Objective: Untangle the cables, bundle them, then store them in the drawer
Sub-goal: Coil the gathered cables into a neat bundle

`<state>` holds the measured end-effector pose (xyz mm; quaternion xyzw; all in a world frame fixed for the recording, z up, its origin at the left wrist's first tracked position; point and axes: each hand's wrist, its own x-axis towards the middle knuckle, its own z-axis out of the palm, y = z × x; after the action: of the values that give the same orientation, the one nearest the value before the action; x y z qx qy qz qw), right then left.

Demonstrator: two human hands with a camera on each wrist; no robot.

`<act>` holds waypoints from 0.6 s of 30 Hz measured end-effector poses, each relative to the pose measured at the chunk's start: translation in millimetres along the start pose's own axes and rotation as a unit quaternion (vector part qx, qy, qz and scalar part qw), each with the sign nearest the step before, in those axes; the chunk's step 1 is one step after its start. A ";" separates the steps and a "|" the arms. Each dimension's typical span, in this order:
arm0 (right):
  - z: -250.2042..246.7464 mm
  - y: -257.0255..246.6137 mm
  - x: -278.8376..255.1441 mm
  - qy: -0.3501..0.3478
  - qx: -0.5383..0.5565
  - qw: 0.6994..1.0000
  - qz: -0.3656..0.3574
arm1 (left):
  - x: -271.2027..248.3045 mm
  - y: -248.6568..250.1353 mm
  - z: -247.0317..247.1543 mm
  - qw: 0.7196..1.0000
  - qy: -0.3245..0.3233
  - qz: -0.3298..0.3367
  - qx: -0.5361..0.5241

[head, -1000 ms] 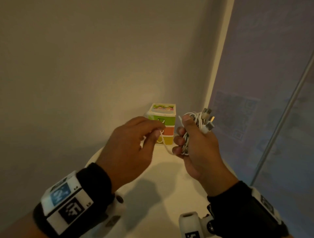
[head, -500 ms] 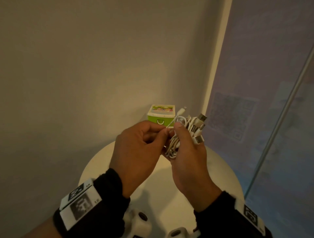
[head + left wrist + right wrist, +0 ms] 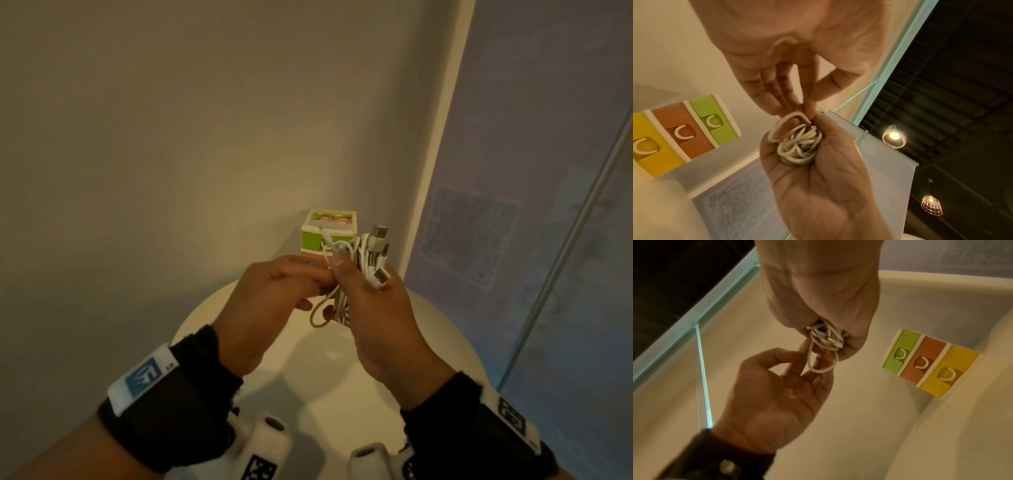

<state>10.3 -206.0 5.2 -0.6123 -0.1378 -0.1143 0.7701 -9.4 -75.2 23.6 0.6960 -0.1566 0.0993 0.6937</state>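
Observation:
A bundle of white cables point(image 3: 359, 260) is gripped in my right hand point(image 3: 342, 284), held upright above the table, with several USB plugs point(image 3: 378, 236) sticking out of its top. My left hand point(image 3: 325, 277) is pressed against it and pinches one loose strand at the bundle's side. A small loop point(image 3: 318, 315) of that strand hangs below. In the left wrist view my left fingertips point(image 3: 807, 110) pinch the strand over the coils point(image 3: 797, 146). In the right wrist view the loop point(image 3: 818, 363) crosses my left fingers. The small drawer unit point(image 3: 329, 229) stands behind, its three drawers closed.
The round white table point(image 3: 428, 342) sits in a corner. A beige wall is on the left and behind it, and a frosted glass panel point(image 3: 513, 240) with a metal rail is on the right. The drawer unit point(image 3: 929, 361) has green, orange and yellow fronts.
My left hand has brought the loose strand in from the left to the bundle, and both hands now touch. A short loop now hangs under the bundle.

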 end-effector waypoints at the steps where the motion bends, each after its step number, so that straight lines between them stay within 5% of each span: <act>1: -0.4 2.5 2.1 -0.003 -0.005 1.000 -0.001 | 1.8 1.6 -2.0 1.000 0.021 -0.016 -0.013; 4: 3.5 1.8 3.4 -0.017 -0.013 0.999 0.025 | 5.5 3.9 -1.2 0.997 0.075 -0.036 0.007; 9: 4.6 16.6 8.0 -0.136 -0.065 0.987 0.050 | 2.9 -3.7 18.4 0.998 -0.026 -0.049 0.029; 14: 15.1 8.3 0.6 -0.177 -0.266 0.941 -0.113 | 6.0 -14.5 20.5 0.998 0.062 0.007 -0.024; 15: 16.4 9.9 -0.7 -0.188 -0.200 0.960 -0.059 | 7.2 -16.6 18.6 0.997 0.072 0.012 -0.024; 18: 15.1 12.0 2.7 -0.190 -0.244 0.951 -0.007 | 10.9 -22.8 15.5 0.995 0.096 0.023 -0.011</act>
<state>15.9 -188.6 -1.6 -0.7909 -0.2537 -0.0319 0.5559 7.7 -91.8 5.8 0.6717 -0.1061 0.1803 0.7107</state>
